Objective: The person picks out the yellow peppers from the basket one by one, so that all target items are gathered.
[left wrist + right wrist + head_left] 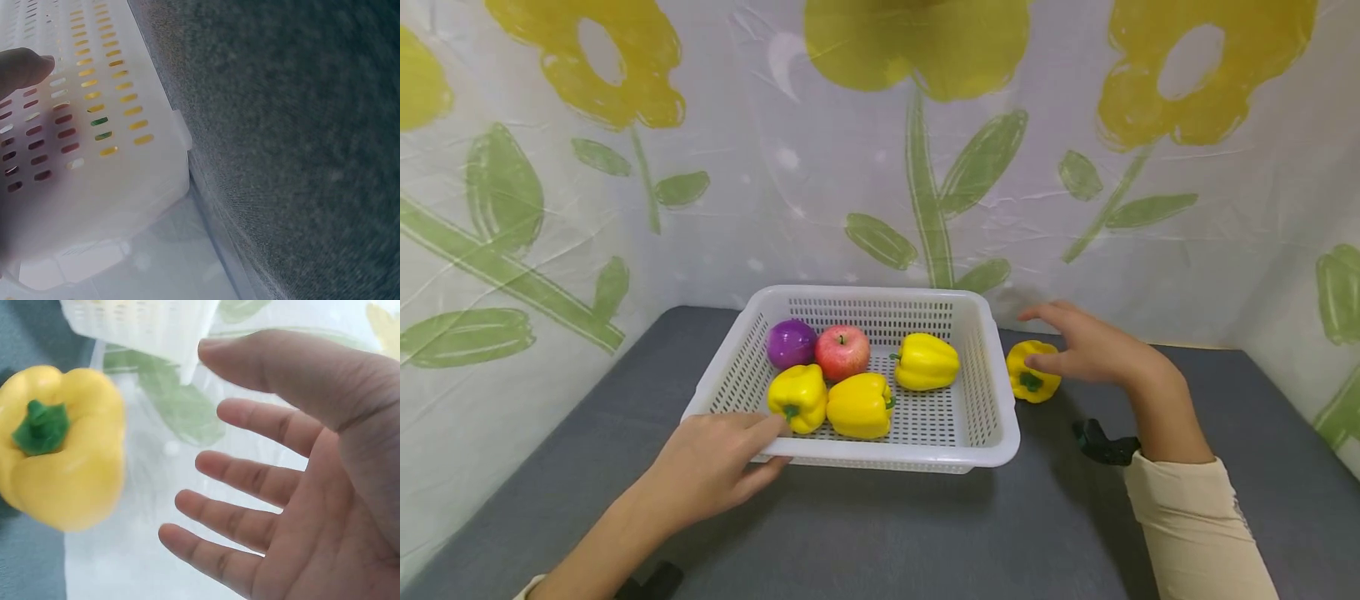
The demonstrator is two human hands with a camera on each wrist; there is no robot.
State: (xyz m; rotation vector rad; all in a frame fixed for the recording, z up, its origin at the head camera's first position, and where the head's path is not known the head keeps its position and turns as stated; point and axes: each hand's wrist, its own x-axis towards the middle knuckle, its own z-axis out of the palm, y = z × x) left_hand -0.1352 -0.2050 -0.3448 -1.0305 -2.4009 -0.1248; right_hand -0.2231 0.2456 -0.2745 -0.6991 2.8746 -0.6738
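Note:
A white plastic basket (917, 454) with slotted walls stands on the dark table. My left hand (718, 454) grips its near rim toward the left corner, fingers over the edge; in the left wrist view the thumb (26, 69) lies against the slotted outer wall. Inside are three yellow bell peppers, one at the right (927, 362), one near the front (860, 407) and one beside my left fingertips (799, 397). A red apple (842, 353) and a round purple fruit (791, 344) sit behind them. Outside, my right hand (1086, 346) hovers with spread fingers by another yellow bell pepper (69, 481).
Behind the basket and at both sides hangs a pale cloth (737, 208) printed with yellow flowers and green leaves. The grey tabletop (880, 533) reaches up to it. A black strap (1105, 446) shows at my right wrist.

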